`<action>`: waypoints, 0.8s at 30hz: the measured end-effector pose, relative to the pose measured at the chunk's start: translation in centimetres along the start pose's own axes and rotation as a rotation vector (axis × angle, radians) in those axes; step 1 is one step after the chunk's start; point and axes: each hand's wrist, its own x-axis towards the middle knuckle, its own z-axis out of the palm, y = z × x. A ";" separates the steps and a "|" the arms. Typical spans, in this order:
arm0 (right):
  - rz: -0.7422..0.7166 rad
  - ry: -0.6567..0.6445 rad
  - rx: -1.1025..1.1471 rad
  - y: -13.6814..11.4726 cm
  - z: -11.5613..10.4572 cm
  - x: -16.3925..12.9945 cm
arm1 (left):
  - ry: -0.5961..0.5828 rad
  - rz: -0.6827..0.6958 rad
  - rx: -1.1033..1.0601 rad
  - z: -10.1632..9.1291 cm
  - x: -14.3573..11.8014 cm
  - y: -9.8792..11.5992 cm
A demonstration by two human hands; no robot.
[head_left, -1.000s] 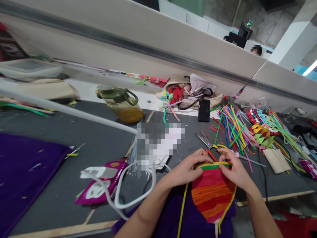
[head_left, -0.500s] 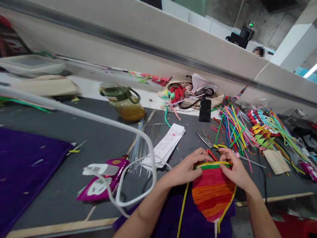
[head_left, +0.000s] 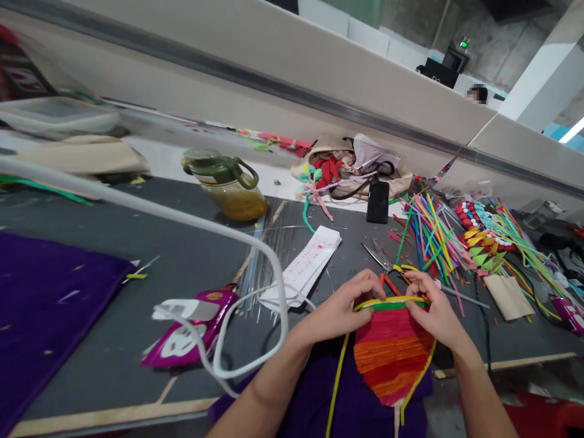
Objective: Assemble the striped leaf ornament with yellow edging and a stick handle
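Note:
A leaf-shaped piece woven of red, orange and pink pipe cleaners [head_left: 390, 356] with a yellow rim lies at the table's near edge. My left hand [head_left: 340, 310] pinches its top left corner. My right hand [head_left: 433, 310] pinches the top right, where a green strand and the yellow rim strand run across. Yellow strand ends hang down past the piece. Scissors [head_left: 378, 258] lie just beyond my fingers.
A heap of coloured pipe cleaners [head_left: 431, 237] sits at the right, a black phone [head_left: 378, 202] and a cloth bag [head_left: 351, 167] behind. A green-lidded jug [head_left: 228, 185], a paper slip [head_left: 310, 264], a magenta packet [head_left: 191, 325], a white cable [head_left: 255, 267] and purple cloth [head_left: 41, 304] lie left.
Both hands stay on the top edge of the woven piece with only slight finger shifts. The view has drifted a little.

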 end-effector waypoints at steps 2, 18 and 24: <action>0.004 0.002 0.000 -0.1 0.0 0.0 | 0.001 0.004 0.007 0.0 0.0 0.0; -0.024 0.051 -0.001 1.1 -0.1 -0.2 | 0.035 -0.038 0.042 -0.2 -0.2 0.0; 0.001 0.041 0.013 1.1 -0.1 -0.3 | 0.034 -0.032 0.036 -0.1 -0.2 -0.2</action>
